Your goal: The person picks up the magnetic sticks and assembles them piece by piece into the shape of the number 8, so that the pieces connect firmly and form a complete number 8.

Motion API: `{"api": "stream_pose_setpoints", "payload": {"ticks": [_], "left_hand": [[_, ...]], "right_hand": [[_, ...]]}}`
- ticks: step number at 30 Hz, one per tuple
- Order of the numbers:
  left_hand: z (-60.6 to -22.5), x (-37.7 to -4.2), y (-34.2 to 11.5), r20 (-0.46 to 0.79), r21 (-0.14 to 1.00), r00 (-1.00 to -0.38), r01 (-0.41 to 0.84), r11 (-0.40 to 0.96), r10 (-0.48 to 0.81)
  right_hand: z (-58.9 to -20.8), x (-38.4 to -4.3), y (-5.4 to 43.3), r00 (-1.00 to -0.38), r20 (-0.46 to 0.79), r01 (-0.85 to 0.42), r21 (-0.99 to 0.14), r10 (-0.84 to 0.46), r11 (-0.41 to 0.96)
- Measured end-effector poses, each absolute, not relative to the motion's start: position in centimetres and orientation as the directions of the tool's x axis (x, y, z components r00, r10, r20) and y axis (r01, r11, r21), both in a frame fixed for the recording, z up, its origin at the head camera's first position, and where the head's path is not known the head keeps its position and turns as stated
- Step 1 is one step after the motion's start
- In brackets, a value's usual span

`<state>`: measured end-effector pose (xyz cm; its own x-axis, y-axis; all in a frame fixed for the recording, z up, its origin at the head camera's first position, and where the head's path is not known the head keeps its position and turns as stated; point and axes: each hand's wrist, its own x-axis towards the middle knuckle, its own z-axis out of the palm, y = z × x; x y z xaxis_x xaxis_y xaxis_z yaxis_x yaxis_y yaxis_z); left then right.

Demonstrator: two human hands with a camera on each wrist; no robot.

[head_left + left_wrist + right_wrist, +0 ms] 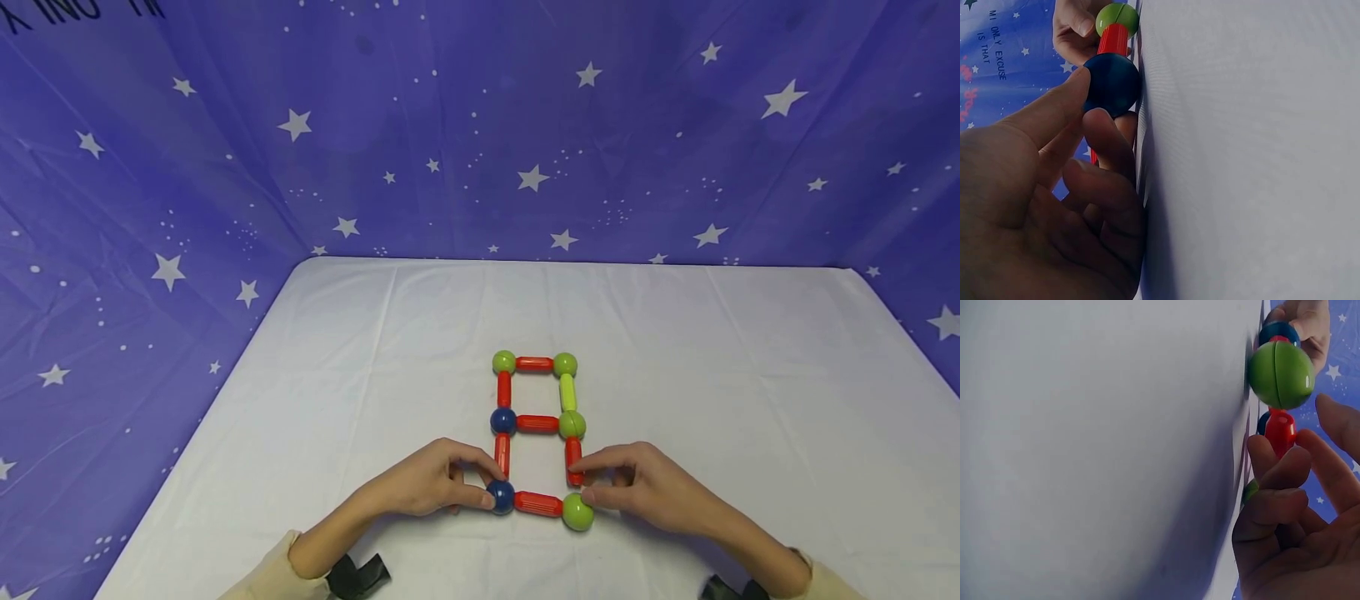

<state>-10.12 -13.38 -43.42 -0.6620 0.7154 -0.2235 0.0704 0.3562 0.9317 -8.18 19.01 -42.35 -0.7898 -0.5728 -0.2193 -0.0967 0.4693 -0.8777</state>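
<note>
Magnetic balls and rods lie on the white cloth as a two-square ladder. My left hand [427, 479] pinches the near-left blue ball [502, 497] between thumb and fingers. From that ball a red rod [537, 504] runs to the near-right green ball [578, 513]. My right hand [660, 492] has fingers on both sides of the right-hand red rod [1280, 432], its thumb close to the near-right green ball. A small gap shows between that rod and the ball. Another red rod [502, 454] reaches from the left fingertips to the middle blue ball [503, 421].
The far square has a middle green ball [572, 426], a lime rod [567, 392], red rods and two green balls at its far corners. White cloth [712, 358] covers the table. A purple star-printed curtain [480, 125] stands behind and at the sides. Black straps [367, 577] hang by the sleeves.
</note>
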Motion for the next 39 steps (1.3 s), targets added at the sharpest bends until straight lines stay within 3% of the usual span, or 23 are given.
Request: {"api": "stream_pose_setpoints", "payload": {"ticks": [8, 19, 39], "left_hand": [[-43.61, -10.15, -13.43, -0.211, 0.937, -0.657, 0.076, 0.341, 0.723], [-43.84, -10.19, -13.43, -0.204, 0.936, -0.657, 0.086, 0.34, 0.726], [-43.84, -10.14, -13.44, -0.216, 0.937, -0.661, 0.065, 0.342, 0.719]], "right_hand": [[-42.52, -7.39, 18.84, -0.776, -0.192, -0.107, -0.898, -0.6, 0.426], [-42.41, -7.19, 18.57, -0.761, -0.242, -0.121, -0.858, -0.601, 0.499], [-42.49, -7.34, 18.7, -0.792, -0.194, -0.109, -0.888, -0.578, 0.446]]}}
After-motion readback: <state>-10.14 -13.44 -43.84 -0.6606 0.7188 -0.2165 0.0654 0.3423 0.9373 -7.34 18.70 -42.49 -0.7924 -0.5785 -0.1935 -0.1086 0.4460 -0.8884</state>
